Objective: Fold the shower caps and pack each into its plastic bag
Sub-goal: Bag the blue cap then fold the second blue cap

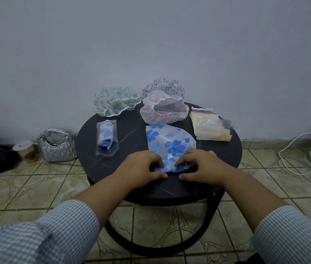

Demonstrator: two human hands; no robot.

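Observation:
A blue-flowered shower cap (170, 140) lies flattened on the round dark table (128, 134). My left hand (143, 166) and my right hand (202, 165) pinch its near edge from both sides. A packed blue-flowered cap in its plastic bag (106, 139) rests at the table's left. Three loose caps sit at the back: a green-patterned cap (115, 101), a pink cap (163, 110) and a purple-patterned cap (163, 86) behind it. A stack of empty plastic bags (209, 126) lies at the right.
The table stands against a pale wall on a tiled floor. On the floor at the left are a silver quilted handbag (56, 146) and a small round container (26, 150). A white cable (292, 149) runs along the floor at the right.

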